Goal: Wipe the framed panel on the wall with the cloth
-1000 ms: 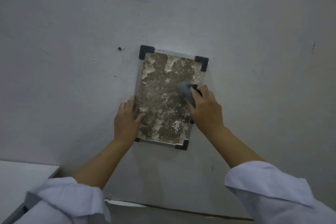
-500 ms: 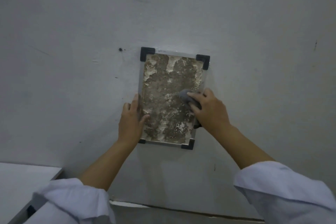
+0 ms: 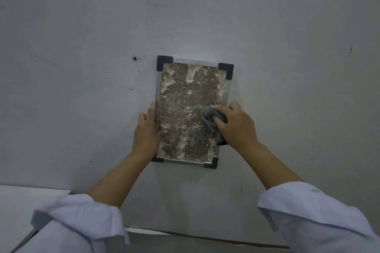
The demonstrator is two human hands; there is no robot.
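A framed panel [image 3: 185,96] hangs on the grey wall, with a silver rim, black corner pieces and a mottled brown and white face. My right hand [image 3: 236,127] presses a bunched grey cloth [image 3: 208,117] against the panel's right side, a little below its middle. My left hand [image 3: 147,129] lies flat along the panel's left edge, thumb on the face, fingers on the wall. The hands hide the lower parts of both side rims.
The grey wall [image 3: 82,68] fills the view, with a small dark hole [image 3: 134,58] left of the panel. A white surface [image 3: 20,203] sits at the lower left. A dark seam [image 3: 205,236] runs along the wall's foot. Rolled white sleeves cover both forearms.
My right hand has slid the cloth downward along the panel's right side. My left hand has kept its hold on the left edge. The view has shifted slightly.
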